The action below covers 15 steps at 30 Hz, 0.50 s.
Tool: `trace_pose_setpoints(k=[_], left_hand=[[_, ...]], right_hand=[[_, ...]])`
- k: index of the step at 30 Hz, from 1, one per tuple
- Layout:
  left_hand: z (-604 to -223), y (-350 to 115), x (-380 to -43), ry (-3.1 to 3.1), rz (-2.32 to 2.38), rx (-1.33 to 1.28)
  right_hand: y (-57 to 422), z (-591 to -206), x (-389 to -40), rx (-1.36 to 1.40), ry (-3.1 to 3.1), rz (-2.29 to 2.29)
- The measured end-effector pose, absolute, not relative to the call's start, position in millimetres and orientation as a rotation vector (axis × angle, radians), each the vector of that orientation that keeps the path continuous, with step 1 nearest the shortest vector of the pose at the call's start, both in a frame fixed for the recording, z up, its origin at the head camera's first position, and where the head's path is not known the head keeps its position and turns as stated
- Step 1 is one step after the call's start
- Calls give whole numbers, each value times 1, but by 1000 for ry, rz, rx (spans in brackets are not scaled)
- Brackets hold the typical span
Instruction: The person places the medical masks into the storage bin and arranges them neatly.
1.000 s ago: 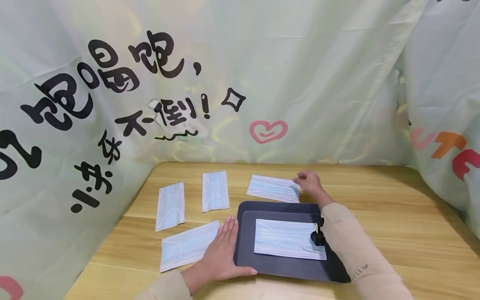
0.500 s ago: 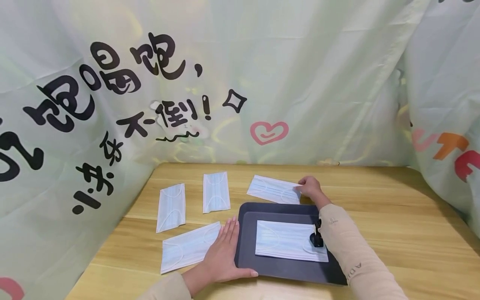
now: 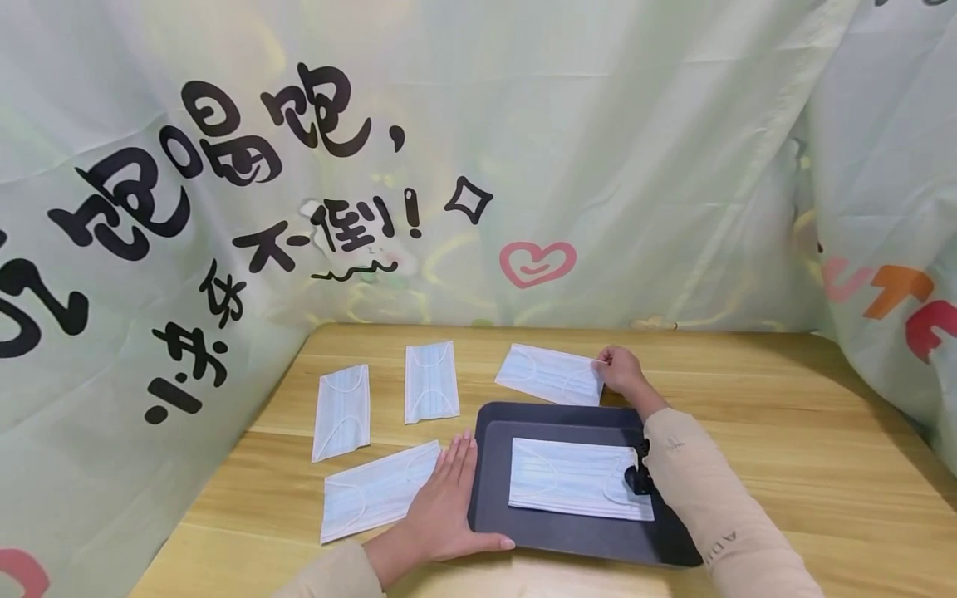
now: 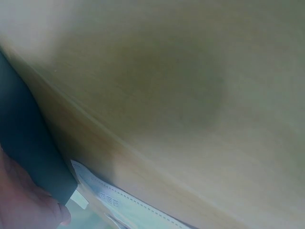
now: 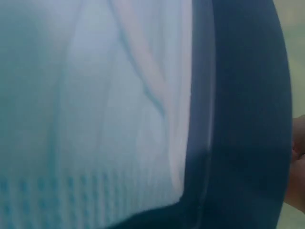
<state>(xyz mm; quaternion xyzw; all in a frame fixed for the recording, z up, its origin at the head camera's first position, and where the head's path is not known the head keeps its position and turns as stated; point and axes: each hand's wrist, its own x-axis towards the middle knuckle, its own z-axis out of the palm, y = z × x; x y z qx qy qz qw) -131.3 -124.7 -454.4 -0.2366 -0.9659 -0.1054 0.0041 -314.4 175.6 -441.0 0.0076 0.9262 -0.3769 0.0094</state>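
At the upper right of centre in the head view, the right hand (image 3: 622,370) is pinching the right end of a face mask (image 3: 549,374), which is lying slanted just beyond the tray; whether that end is lifting off the table (image 3: 807,415) I cannot tell. Lower down, left of centre, the left hand (image 3: 443,508) is grasping nothing: its fingers are lying straight along the left rim of the dark tray (image 3: 568,536), and its thumb is stretching along the near rim. Inside the tray, at the lower centre, a stack of masks (image 3: 571,479) is lying flat, its right end showing below a small black device (image 3: 638,479) that is sitting at the right sleeve (image 3: 725,507). Three more masks are resting on the left part of the table: one upright in the frame at the far left (image 3: 341,413), another beside it nearer the centre (image 3: 431,382), and a slanted one below them (image 3: 374,492), which the left hand is partly hiding. Behind everything, a pale printed cloth (image 3: 635,166) is filling the upper frame.
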Motion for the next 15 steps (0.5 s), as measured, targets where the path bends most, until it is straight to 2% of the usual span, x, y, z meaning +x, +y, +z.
trace_pose_setpoints(k=[15], left_hand=[[-454, -124, -131, -3023, -321, -738]], right_hand=[[175, -410, -305, -90, 3058, -1268]])
